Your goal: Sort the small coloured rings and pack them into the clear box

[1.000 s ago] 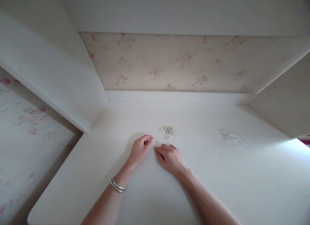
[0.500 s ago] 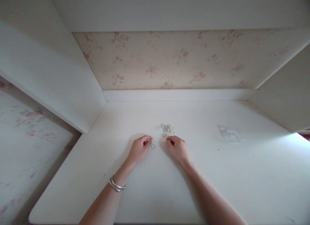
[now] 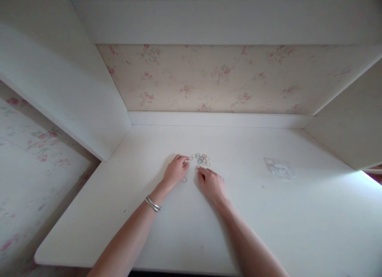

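Left hand [image 3: 176, 170] moved up to ring pile [image 3: 201, 159], fingers together, single ring [image 3: 184, 180] just below, right hand [image 3: 211, 183] curled.

Too small to count or sort by colour: the cluster of tiny pastel elastic rings [image 3: 201, 159] just beyond both hands. Unclear whether the left hand [image 3: 176, 170] pinches a ring at its fingertips or only touches the cluster's edge. Fingertips of the right hand [image 3: 211, 183] curled under, their contact with the white counter [image 3: 298, 213] hidden. Contents of the small clear plastic packet [image 3: 279, 168], well off to the right of the right hand, unreadable. Both forearms cut off by the lower edge.
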The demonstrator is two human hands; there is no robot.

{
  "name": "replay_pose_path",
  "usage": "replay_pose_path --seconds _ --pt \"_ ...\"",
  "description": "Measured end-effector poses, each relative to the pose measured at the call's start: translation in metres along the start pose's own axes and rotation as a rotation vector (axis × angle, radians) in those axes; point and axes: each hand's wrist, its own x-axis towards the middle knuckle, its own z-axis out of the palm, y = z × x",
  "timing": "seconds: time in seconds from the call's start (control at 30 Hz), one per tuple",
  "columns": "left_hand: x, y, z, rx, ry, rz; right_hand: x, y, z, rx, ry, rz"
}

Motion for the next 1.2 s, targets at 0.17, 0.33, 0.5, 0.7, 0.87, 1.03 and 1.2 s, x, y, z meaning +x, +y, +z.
replay_pose_path --seconds 0.17,0.33,0.5,0.7,0.87,1.03,1.2 --pt "0.017 0.004 0.007 0.148 -0.061 0.042 0.002 0.002 0.001 0.026 0.02 0.008" --pt "0.021 0.0 0.006 0.147 -0.115 0.07 0.004 0.003 0.001 0.047 0.015 0.029" --pt "0.008 -0.002 -0.001 0.059 -0.142 0.128 0.004 0.003 0.001 0.051 0.021 0.026" --pt "-0.032 -0.01 -0.019 -0.096 -0.111 0.138 0.004 0.003 0.001 0.037 0.016 0.028" --pt "-0.052 -0.013 -0.027 -0.101 -0.141 0.173 0.005 0.002 0.002 0.032 0.002 0.031" --pt "-0.05 -0.016 -0.026 -0.08 -0.168 0.208 0.007 0.003 0.004 0.053 0.002 0.061" --pt "-0.048 -0.017 -0.026 -0.049 -0.199 0.249 0.007 0.005 0.005 0.056 0.005 0.05"
